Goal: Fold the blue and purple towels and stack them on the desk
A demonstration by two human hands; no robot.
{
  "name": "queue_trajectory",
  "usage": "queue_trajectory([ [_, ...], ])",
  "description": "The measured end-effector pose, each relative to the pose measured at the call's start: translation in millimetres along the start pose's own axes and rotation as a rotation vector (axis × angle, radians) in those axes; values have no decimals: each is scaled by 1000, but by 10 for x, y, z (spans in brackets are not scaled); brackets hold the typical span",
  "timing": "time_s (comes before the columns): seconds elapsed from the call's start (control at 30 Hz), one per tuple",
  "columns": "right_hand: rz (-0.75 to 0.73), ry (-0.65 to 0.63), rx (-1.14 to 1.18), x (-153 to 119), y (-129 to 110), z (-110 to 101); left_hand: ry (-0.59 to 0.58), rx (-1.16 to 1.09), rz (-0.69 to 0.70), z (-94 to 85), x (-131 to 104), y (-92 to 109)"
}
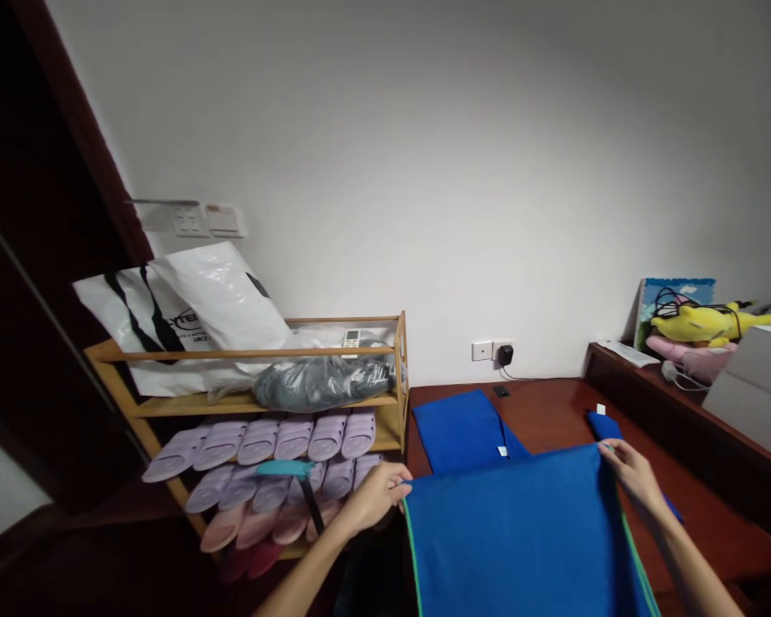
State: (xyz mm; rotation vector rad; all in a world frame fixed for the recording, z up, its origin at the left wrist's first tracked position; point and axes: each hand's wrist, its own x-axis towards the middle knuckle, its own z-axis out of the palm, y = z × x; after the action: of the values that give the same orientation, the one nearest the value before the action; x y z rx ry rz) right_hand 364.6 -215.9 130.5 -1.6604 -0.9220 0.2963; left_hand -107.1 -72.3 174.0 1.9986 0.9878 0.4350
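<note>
Blue cloth with green edging [527, 540] hangs in the lower centre and lower right of the frame, and we hold it by its two upper corners. Our left hand [379, 497] pinches the left corner and our right hand [633, 476] the right one, fingers closed narrowly on the fabric. Its held edge faces up the frame, rising slightly from left to right; its green-trimmed sides run down, the right one slanting outward. The lower end is cut off by the frame, so we cannot tell its long axis.

Behind everything we see the white wall [424, 171], then the red-brown wooden platform [552, 411] at lower right. The wooden shoe rack [257, 352] stands at left, with lilac slippers [294, 437] in rows. On its top shelf the white bag [224, 300] carries black print, of which we read "YTE"; the smaller line beneath is too blurred. White drawers [758, 377] sit at the right edge, near the yellow plush toy [700, 326].

On the platform lies another blue cloth [456, 428], partly behind ours, with a white tag [502, 451]; a narrow blue bundle [604, 426] near our right hand shows a second white tag [600, 410]. We cannot read either. The white remote control [351, 343] is on the rack.
</note>
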Motion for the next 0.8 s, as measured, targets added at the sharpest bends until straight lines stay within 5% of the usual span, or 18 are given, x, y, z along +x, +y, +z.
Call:
queue_trajectory([
  [0.1,-11,24,-40,178,326,516,111,76,-56,257,351,-455],
  [0.27,-13,24,-137,244,696,1253,279,234,-116,593,659,-882],
  [0.5,16,0,-329,269,1012,1546,342,348,-124,728,794,-1175],
  [0.63,-227,-222,-345,108,892,1752,296,327,-20,804,815,-1177],
  [0.8,-526,-618,-563,-120,823,2053,29,223,133,971,929,-1119],
])
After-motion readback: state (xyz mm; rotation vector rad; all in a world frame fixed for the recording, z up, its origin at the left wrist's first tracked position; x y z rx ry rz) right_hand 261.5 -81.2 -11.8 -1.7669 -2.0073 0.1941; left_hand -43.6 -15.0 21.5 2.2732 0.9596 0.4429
